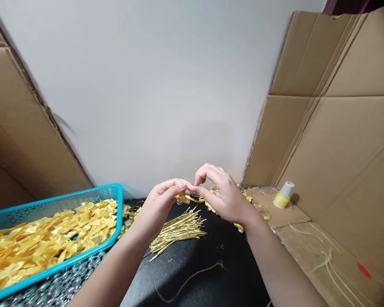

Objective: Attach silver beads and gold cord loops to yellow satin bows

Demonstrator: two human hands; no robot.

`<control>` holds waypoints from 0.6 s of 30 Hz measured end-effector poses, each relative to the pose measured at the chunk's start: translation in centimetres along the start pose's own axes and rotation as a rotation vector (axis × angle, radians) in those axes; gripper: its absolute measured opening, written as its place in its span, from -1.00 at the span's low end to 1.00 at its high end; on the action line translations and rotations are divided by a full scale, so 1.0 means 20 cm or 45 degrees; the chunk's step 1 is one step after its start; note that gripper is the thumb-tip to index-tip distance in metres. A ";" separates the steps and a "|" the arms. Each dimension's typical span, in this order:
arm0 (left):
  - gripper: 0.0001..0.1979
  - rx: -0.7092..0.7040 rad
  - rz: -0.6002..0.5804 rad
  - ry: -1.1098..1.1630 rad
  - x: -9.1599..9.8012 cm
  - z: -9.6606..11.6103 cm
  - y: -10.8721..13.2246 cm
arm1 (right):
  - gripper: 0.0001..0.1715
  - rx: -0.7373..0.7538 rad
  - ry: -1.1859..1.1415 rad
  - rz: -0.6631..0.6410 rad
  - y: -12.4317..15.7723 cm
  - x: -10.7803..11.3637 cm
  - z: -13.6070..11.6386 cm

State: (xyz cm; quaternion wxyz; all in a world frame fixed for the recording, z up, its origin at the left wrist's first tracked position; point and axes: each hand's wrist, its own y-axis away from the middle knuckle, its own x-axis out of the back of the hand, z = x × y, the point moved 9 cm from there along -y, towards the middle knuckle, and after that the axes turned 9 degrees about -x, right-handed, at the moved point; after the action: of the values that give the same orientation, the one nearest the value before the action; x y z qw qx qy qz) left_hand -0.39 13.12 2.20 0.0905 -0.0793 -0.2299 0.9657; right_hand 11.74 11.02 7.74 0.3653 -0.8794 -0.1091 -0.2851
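My left hand (pixel 158 204) and my right hand (pixel 222 194) meet fingertip to fingertip above the black tabletop (pixel 211 264). Both are pinched on a small yellow ribbon bow (pixel 186 198) with a thin gold wire, held between them. Just below the hands lies a bundle of gold twist ties (pixel 177 230). More finished yellow bows (pixel 243 197) lie behind my right hand, partly hidden by it.
A teal plastic basket (pixel 83 195) full of yellow ribbon bows sits at the left, over several silver bells (pixel 60 285). A small spool of yellow thread (pixel 283 195) lies at the right on cardboard (pixel 339 162). A loose gold string (pixel 192 277) lies near the front.
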 end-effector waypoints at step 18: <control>-0.73 -0.145 -0.028 0.093 -0.04 0.06 0.01 | -0.82 0.317 0.206 0.470 0.08 0.07 -0.13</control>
State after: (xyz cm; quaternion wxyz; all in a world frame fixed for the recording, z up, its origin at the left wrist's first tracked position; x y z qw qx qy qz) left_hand 0.13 12.24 3.19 0.1047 -0.1168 -0.2821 0.9465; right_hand 12.39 7.94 9.14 0.5244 -0.8069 0.0489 -0.2674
